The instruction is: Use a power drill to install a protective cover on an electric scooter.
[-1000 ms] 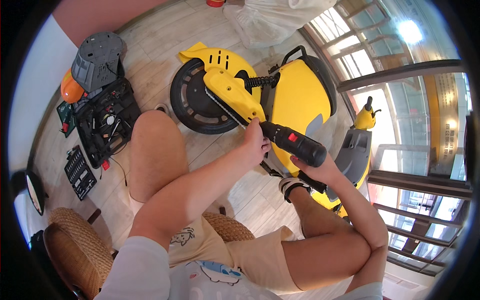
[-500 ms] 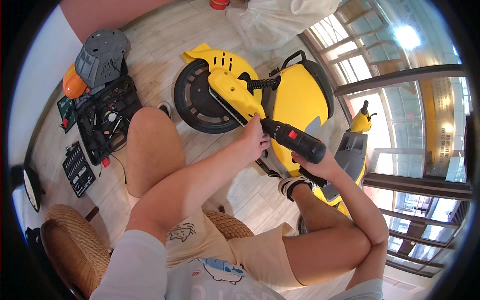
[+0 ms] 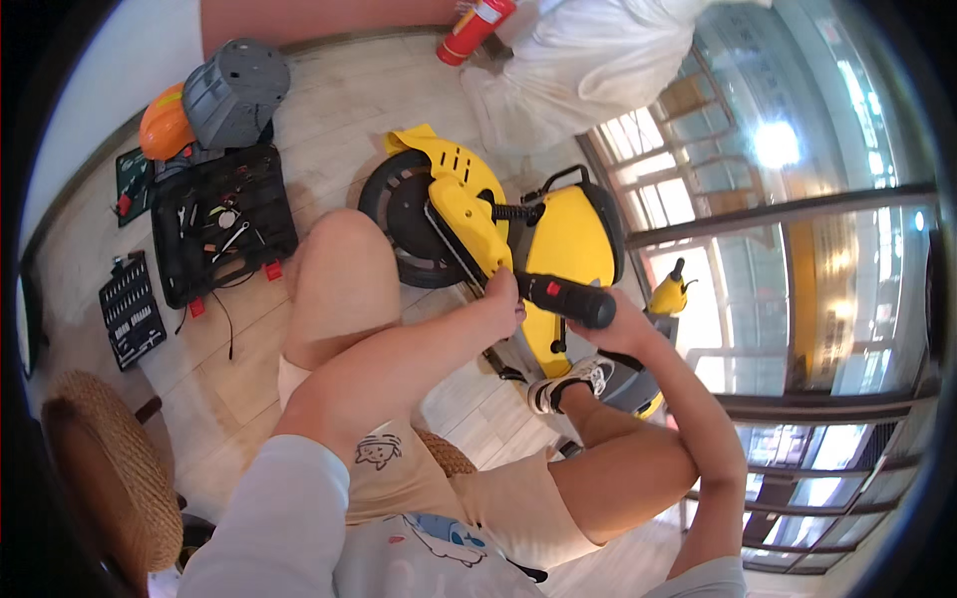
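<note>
In my right hand (image 3: 620, 327) is a black cordless drill (image 3: 573, 301) with a red switch, its handle gripped and its nose pointing left. The drill's front end meets the lower end of a yellow cover (image 3: 461, 211) on an electric scooter (image 3: 573, 244). My left hand (image 3: 505, 302) is closed right at that spot, fingers curled beside the drill's nose; whatever they pinch is hidden. Beyond the cover are the scooter's black wheel (image 3: 404, 214) and a coil spring (image 3: 516, 212).
An open black tool case (image 3: 177, 274) and a socket set (image 3: 133, 314) lie on the floor at left. Behind them are an orange helmet (image 3: 166, 125) and a grey plastic part (image 3: 237, 95). A fire extinguisher (image 3: 474, 32) stands far back by white sheeting (image 3: 588, 75). Glass doors (image 3: 797, 299) line the right.
My view has swung, bringing more of the fire extinguisher into sight and shifting the scooter lower. Both hands and the drill stay at the same spot on the yellow cover.
</note>
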The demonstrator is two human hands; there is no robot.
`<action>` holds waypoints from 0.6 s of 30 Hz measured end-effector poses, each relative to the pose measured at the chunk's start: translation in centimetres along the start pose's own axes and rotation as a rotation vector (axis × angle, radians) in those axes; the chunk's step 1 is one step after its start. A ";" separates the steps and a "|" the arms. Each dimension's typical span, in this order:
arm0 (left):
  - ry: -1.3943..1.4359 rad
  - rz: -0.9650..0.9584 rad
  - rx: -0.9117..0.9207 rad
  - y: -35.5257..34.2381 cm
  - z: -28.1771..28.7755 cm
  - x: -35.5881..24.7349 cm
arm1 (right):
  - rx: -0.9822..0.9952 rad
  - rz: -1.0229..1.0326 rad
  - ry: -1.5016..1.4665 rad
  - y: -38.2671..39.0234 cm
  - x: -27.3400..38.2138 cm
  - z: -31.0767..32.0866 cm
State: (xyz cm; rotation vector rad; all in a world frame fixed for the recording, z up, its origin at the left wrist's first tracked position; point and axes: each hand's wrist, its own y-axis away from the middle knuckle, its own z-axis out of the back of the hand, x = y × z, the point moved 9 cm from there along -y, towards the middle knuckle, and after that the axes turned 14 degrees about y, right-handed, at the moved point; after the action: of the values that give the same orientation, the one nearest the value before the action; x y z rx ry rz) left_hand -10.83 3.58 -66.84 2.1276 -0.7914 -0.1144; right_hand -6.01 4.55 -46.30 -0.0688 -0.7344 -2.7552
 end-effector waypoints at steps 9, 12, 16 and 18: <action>-0.081 -0.022 -0.139 2.5 0.8 -0.6 | -0.056 0.001 0.038 2.6 5.7 1.6; -0.040 -0.028 -0.146 2.7 0.8 -0.3 | -0.021 -0.025 0.025 2.7 5.2 2.1; -0.017 -0.034 -0.181 2.0 0.6 -1.0 | -0.018 0.024 0.060 0.5 5.1 2.4; 0.075 -0.042 -0.222 1.5 0.6 -1.9 | -0.015 0.036 0.081 -1.1 5.1 3.0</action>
State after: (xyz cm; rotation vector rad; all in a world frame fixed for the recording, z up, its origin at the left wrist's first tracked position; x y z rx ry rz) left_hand -13.34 3.61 -66.45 1.9273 -0.6585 -0.1368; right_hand -11.31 5.61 -43.65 0.0259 -0.6847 -2.7116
